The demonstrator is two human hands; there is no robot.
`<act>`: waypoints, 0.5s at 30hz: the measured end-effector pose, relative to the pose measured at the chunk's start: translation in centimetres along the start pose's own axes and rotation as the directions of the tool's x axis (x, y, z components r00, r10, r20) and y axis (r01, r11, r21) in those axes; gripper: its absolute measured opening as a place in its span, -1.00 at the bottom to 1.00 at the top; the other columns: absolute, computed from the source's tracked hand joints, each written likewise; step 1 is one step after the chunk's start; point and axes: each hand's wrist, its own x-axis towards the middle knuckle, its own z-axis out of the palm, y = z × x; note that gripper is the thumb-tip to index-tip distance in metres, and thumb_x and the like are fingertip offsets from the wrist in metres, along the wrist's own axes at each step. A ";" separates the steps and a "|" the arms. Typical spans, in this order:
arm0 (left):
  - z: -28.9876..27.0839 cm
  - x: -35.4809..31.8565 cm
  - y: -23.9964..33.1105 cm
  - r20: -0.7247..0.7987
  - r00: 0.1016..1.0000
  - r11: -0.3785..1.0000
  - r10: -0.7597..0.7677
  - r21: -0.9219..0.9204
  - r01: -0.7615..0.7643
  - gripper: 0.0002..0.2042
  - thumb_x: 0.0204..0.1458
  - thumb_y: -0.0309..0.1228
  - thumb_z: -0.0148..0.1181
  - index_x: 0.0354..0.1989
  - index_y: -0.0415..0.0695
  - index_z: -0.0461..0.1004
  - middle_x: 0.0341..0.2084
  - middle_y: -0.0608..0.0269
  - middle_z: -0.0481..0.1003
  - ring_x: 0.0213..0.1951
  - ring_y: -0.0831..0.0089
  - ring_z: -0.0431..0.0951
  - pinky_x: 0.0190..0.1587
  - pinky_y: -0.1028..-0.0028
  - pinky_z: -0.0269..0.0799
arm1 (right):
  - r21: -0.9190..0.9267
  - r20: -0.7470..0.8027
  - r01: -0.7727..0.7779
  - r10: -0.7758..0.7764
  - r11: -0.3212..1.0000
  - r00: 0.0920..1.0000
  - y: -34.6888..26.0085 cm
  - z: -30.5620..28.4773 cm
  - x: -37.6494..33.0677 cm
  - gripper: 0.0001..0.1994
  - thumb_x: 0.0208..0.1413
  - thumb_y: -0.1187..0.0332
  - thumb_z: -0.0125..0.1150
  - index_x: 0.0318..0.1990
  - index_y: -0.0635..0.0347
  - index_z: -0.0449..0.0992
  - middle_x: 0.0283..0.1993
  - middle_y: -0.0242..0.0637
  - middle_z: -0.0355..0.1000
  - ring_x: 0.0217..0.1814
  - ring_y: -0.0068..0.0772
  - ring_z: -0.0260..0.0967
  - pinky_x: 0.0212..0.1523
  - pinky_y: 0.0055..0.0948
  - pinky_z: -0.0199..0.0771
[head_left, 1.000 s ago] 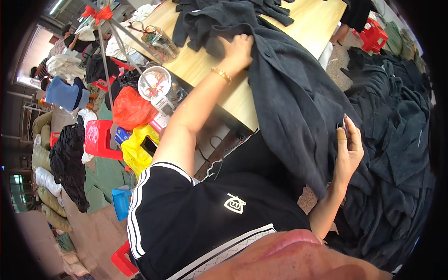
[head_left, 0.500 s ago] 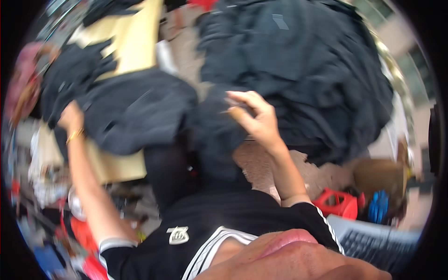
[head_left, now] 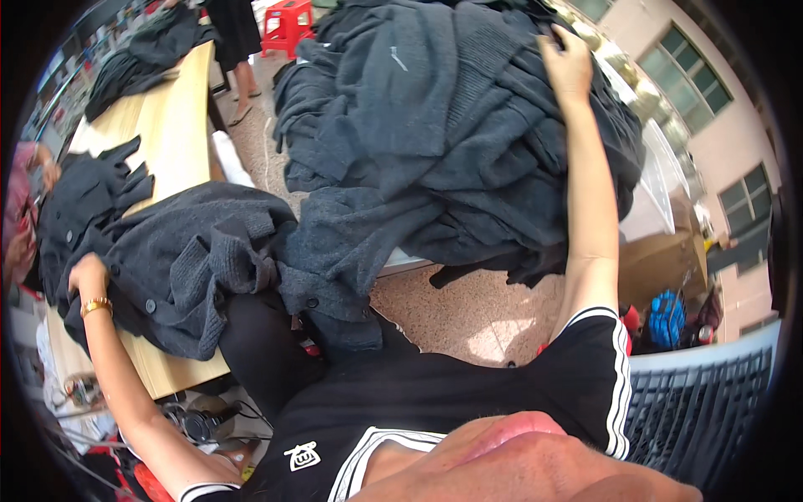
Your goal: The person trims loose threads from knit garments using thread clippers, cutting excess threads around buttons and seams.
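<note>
Here, right hand (head_left: 567, 63) fingers clamped on dark garment heap (head_left: 452, 125); left hand (head_left: 86, 274) flat on cardigan (head_left: 188, 259), table (head_left: 171, 117).

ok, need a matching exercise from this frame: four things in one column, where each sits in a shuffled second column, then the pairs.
Things:
1. left hand
2. right hand
3. red stool
4. blue bag

Places:
A. on the floor beyond the table
B. on the dark cardigan lying on the wooden table
C. on the floor by the cardboard box
D. on top of the big heap of dark knitwear

Pairs: 1-B, 2-D, 3-A, 4-C
</note>
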 end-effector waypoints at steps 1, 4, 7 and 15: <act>-2.6 -2.9 2.0 0.003 0.998 0.998 0.058 -0.004 -0.057 -0.68 0.06 -0.40 0.10 0.01 -0.16 0.49 0.02 -0.03 0.46 0.04 -0.03 0.49 0.00 -0.07 0.41 | -0.077 0.039 -0.008 0.011 0.997 0.999 2.1 0.3 1.2 -0.54 -0.02 0.03 0.23 -0.04 0.15 0.53 -0.03 -0.05 0.45 0.06 -0.03 0.37 0.06 -0.19 0.36; -0.4 -4.4 1.2 -0.556 0.811 0.954 0.183 -0.099 -0.284 -0.87 0.00 -0.48 0.00 -0.37 -0.12 0.51 -0.34 0.10 0.56 -0.24 0.13 0.60 -0.27 0.22 0.52 | -0.140 0.046 -0.219 0.227 0.966 0.973 7.7 2.7 2.8 -0.54 0.10 0.02 0.06 -0.05 0.24 0.50 -0.01 0.10 0.42 0.04 0.13 0.35 0.03 -0.05 0.33; -0.9 -7.8 2.6 -0.668 0.732 0.862 0.131 -0.288 -0.418 -0.90 -0.08 -0.45 0.08 -0.40 -0.15 0.48 -0.39 0.07 0.55 -0.28 0.10 0.59 -0.24 0.20 0.49 | -0.245 0.035 -0.365 0.385 0.898 0.922 17.4 4.4 2.8 -0.41 0.09 -0.06 0.03 0.13 0.22 0.37 0.15 0.11 0.32 0.19 0.10 0.27 0.19 -0.09 0.23; -1.4 -14.5 2.1 -0.319 0.905 0.630 0.281 -0.650 -0.425 -0.75 -0.10 -0.27 0.26 -0.29 -0.15 0.59 -0.35 0.10 0.60 -0.21 0.18 0.59 -0.16 0.28 0.47 | 0.088 0.085 -0.494 0.487 0.865 0.869 18.7 4.7 -1.0 -0.51 0.07 -0.01 0.16 -0.08 0.28 0.53 -0.24 -0.11 0.55 -0.26 -0.24 0.49 -0.22 -0.36 0.42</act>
